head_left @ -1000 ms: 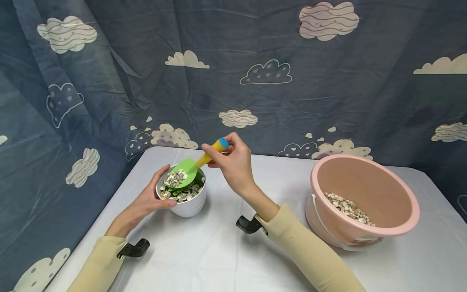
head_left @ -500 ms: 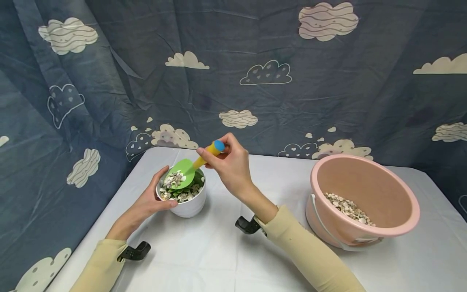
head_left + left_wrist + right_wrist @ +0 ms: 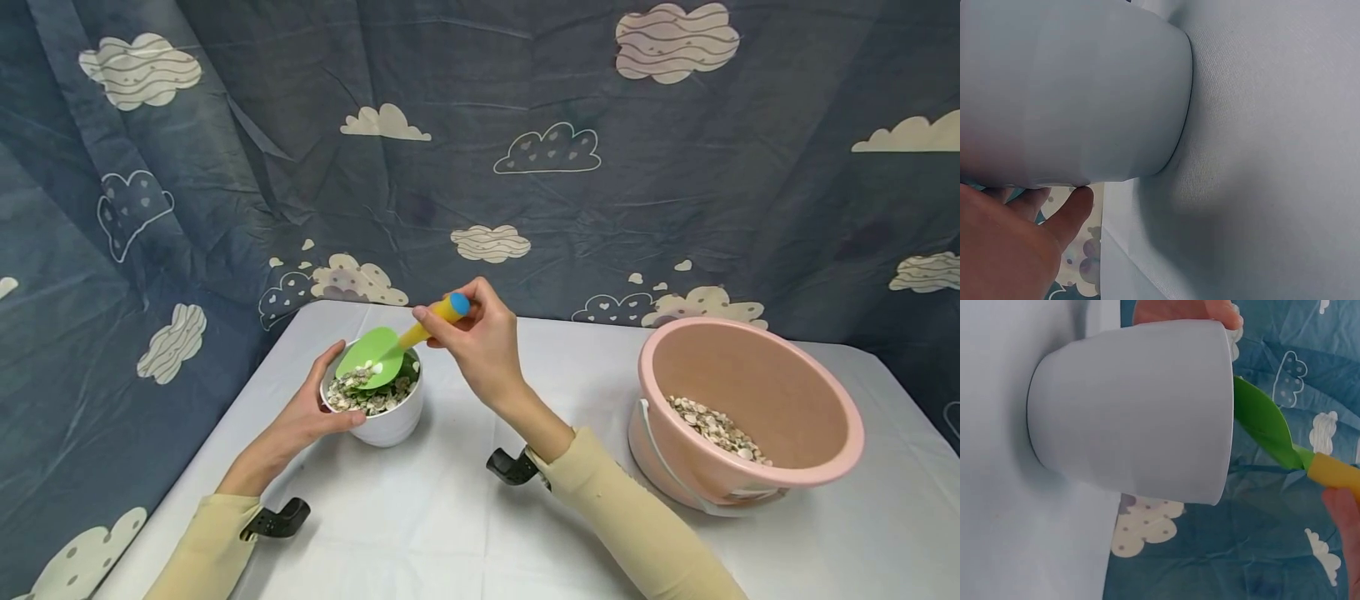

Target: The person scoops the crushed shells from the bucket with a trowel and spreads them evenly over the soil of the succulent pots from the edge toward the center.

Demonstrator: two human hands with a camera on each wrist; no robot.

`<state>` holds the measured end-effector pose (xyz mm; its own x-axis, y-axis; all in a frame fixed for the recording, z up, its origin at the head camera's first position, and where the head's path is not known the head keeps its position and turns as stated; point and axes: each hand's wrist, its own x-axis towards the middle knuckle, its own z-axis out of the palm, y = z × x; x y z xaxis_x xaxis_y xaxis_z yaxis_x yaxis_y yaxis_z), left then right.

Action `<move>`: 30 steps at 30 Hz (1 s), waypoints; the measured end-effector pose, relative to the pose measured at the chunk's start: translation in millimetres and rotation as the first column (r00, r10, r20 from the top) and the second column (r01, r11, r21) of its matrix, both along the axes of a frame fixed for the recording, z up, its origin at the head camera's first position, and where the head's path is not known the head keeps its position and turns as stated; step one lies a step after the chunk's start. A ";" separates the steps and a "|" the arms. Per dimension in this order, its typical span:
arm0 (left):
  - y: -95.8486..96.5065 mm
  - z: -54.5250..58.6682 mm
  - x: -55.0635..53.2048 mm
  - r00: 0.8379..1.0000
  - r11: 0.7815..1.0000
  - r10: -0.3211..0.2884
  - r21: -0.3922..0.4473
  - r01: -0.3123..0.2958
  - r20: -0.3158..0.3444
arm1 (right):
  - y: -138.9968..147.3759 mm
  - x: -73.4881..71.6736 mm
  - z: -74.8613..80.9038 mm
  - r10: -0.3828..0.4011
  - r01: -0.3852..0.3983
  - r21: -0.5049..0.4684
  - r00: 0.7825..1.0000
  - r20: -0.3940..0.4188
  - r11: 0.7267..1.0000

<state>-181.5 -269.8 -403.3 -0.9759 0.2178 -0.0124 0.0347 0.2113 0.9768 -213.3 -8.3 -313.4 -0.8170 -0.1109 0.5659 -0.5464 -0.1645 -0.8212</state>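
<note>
A white flower pot [image 3: 390,427] stands on the table at the left, holding green leaves [image 3: 411,367] and pale pebbles or shell chips [image 3: 386,401]. My left hand [image 3: 303,410] grips its rim from the left, thumb in front and fingers round the far side. Between thumb and fingers my right hand [image 3: 483,342] pinches the yellow handle of a small green toy shovel [image 3: 381,350]. Tilted down to the left, the shovel's blade dips into the pot's mouth, with a few chips on its lower end. The right wrist view shows the blade [image 3: 1266,425] partly behind the pot's rim.
At the right stands a large pink bucket [image 3: 750,333] with a pile of similar chips [image 3: 716,429] at its bottom and its handle hanging in front. A white cloth covers the table [image 3: 420,517]. A dark blue cloud-print curtain [image 3: 420,192] hangs behind and at the left.
Chips have slid off the shovel into the pot, so fewer lie on its blade. The right hand shifted slightly left, then back right. The left hand stays on the pot.
</note>
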 end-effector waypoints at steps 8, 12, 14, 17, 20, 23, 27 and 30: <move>0.2 0.4 1.1 1.000 1.000 0.010 -0.006 -0.010 0.004 | 3.8 -6.9 -6.2 0.020 -0.012 -0.079 0.995 0.102 0.997; 2.6 1.1 3.9 0.999 0.999 0.034 -0.021 -0.034 0.004 | 7.3 -10.8 -8.7 0.039 -0.023 -0.108 0.987 0.154 0.994; 4.8 1.5 5.7 0.999 0.998 0.053 -0.034 -0.053 0.006 | 9.1 -12.6 -9.5 0.044 -0.022 -0.121 0.983 0.181 0.992; 8.3 2.1 8.0 0.997 0.996 0.081 -0.045 -0.080 0.011 | 11.5 -14.8 -10.8 0.043 -0.013 -0.140 0.977 0.211 0.990; 10.8 2.3 9.7 0.995 0.994 0.101 -0.048 -0.101 0.009 | 12.3 -19.9 -16.0 0.046 -0.010 -0.156 0.973 0.228 0.988; 12.3 2.4 11.4 0.994 0.992 0.113 -0.050 -0.112 0.009 | 11.7 -27.1 -24.8 0.057 -0.016 -0.172 0.970 0.236 0.985; 12.9 1.9 12.5 0.994 0.993 0.109 -0.034 -0.109 0.010 | 11.7 -34.1 -33.9 0.061 -0.018 -0.186 0.972 0.227 0.982; 10.5 1.3 12.6 0.996 0.996 0.088 -0.019 -0.088 -0.002 | 12.6 -35.1 -35.5 0.057 -0.018 -0.183 0.977 0.207 0.983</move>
